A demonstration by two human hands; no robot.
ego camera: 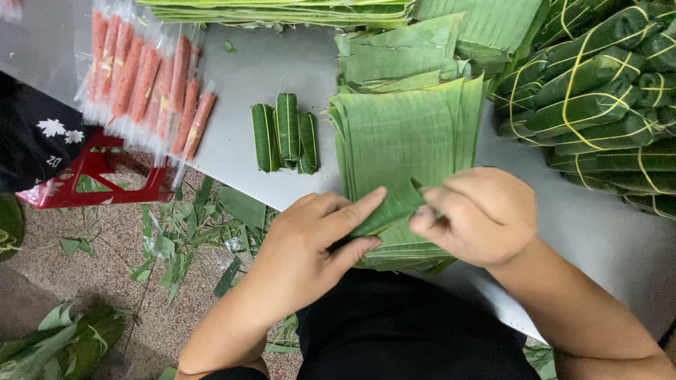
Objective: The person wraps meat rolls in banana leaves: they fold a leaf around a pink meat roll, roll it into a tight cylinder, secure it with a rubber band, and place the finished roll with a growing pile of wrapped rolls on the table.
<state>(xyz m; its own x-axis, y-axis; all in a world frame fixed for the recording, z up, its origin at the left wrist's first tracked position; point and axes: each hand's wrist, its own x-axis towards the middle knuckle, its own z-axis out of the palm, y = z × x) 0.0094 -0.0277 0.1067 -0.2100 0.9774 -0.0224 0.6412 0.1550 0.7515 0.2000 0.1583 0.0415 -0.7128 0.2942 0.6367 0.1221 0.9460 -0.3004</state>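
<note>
My left hand [310,243] and my right hand [479,214] together grip a partly folded green leaf roll [391,211] above the near end of a stack of cut banana leaves [408,134]. The left fingers lie along the roll's side. The right fingers pinch its end. What is inside the fold is hidden. Three finished small leaf rolls [285,134] lie on the grey table [232,141] to the left of the stack.
Several pink sausages in clear wrappers [144,84] hang over the table's left edge above a red stool [98,176]. Tied leaf bundles with yellow string [598,91] are piled at the right. More leaf stacks [282,10] lie at the back. Leaf scraps [176,239] litter the floor.
</note>
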